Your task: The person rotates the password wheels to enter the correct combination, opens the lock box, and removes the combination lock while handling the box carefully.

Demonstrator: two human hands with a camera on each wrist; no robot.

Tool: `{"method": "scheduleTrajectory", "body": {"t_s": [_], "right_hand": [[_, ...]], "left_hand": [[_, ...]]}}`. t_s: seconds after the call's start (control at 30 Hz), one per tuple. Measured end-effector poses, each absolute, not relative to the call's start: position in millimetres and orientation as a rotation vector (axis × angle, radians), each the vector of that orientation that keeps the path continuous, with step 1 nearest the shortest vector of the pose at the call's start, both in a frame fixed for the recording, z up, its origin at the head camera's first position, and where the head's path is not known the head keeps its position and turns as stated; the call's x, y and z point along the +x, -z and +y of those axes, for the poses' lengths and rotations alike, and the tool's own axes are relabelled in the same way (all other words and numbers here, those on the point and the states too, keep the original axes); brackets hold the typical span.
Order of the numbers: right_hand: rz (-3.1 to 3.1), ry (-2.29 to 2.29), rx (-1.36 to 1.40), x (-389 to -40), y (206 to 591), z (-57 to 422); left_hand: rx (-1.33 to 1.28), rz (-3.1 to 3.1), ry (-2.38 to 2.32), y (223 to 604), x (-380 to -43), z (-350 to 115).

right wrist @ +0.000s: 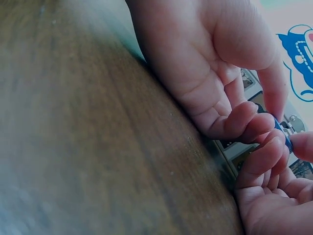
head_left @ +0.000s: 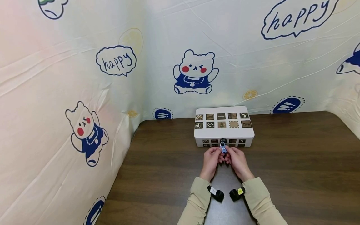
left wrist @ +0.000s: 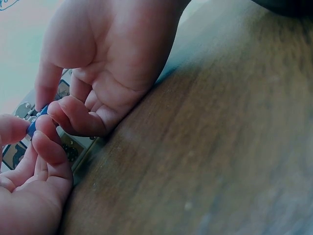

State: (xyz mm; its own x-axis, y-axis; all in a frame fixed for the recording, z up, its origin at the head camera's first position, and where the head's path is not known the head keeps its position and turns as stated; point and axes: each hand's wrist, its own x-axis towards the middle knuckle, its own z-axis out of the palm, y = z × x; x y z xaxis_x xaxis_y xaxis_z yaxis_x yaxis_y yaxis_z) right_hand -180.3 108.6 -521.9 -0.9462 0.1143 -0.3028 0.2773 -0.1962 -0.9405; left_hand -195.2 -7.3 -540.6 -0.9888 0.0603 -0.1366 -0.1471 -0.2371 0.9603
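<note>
Beige sleeves (head_left: 198,197) lay nearest the camera, lower centre of frame, over a dark wooden table (head_left: 163,175). Beyond them, left hand (head_left: 211,161) and right hand (head_left: 237,161) pinched a small blue padlock (head_left: 223,149) between thumbs and fingers, both grips closed to its width. Padlock sat right of centre, at the front of a white box (head_left: 225,134), by its clasp (head_left: 223,140). Whether the two were hooked together could not be told. Judged risks: drop if either pinch loosened; box sliding if pushed.
</note>
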Motion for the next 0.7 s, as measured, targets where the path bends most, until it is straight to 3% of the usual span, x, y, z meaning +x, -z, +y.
{"method": "scheduleTrajectory", "body": {"t_s": [0.7], "right_hand": [[1.809,2.349,0.495,-181.4,517.2,110.5]], "left_hand": [[-0.102,1.887,-2.36,540.2,-195.0,-6.3]]}}
